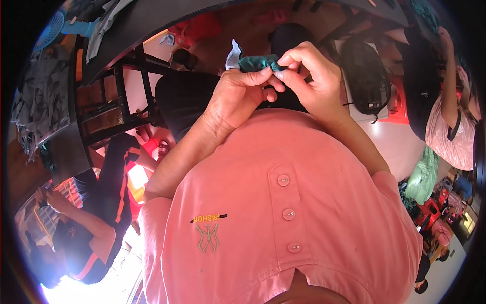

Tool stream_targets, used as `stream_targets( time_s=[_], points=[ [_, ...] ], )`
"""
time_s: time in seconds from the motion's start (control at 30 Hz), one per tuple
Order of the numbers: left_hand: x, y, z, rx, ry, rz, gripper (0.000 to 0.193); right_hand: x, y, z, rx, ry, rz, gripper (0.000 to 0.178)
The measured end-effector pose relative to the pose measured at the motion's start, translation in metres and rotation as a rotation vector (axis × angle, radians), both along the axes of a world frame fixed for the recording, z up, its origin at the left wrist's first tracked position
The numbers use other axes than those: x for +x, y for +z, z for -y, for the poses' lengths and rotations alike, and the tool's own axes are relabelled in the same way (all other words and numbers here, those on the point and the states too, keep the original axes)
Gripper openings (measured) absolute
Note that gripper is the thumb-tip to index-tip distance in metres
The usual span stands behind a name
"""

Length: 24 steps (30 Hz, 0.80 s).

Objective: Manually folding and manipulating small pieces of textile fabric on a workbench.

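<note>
In front of my chest, a small tube of dark green, shiny cloth [252,63] is stretched between my two hands. A pale blue flap of cloth [233,57] sticks up at its left end. My left hand [237,93] holds the tube from below, thumb pressed along it and fingers curled under. At the right end, my right hand [315,76] pinches the cloth between thumb and forefinger. Its other fingers are bent. Whatever lies inside the tube, if anything, is hidden.
A dark table [126,38] curves past, with a blue fan [50,30] and grey cloth pieces [38,96]. Black metal framing [120,96] stands at left, a black mesh bag [365,76] at right. Co-workers sit left [86,223] and right [422,76]; a green plastic bag [423,175] hangs right.
</note>
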<state>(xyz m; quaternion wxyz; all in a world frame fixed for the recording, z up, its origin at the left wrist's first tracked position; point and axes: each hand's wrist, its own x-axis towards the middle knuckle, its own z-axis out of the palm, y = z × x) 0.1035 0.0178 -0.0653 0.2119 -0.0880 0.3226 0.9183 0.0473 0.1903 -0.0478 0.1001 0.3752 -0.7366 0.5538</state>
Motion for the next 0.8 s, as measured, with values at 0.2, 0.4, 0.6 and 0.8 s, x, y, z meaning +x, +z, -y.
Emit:
stream_targets(
  time_s=[0.2, 0.4, 0.6, 0.8],
  points=[
    [-0.001, -0.004, 0.001, 0.074, 0.02, 0.064, 0.019, -0.001, -0.003, -0.006, -0.017, 0.039, 0.182, 0.016],
    [-0.002, -0.003, 0.0, 0.082, 0.011, 0.09, 0.017, -0.001, -0.007, 0.0, -0.045, 0.014, 0.063, 0.019],
    [-0.001, -0.005, -0.001, 0.082, -0.01, 0.079, 0.018, -0.001, -0.009, 0.002, -0.008, -0.027, -0.082, 0.02],
    [-0.001, -0.003, 0.001, -0.034, -0.061, 0.102, 0.026, 0.001, -0.007, -0.008, 0.041, 0.037, 0.22, 0.017]
  ],
)
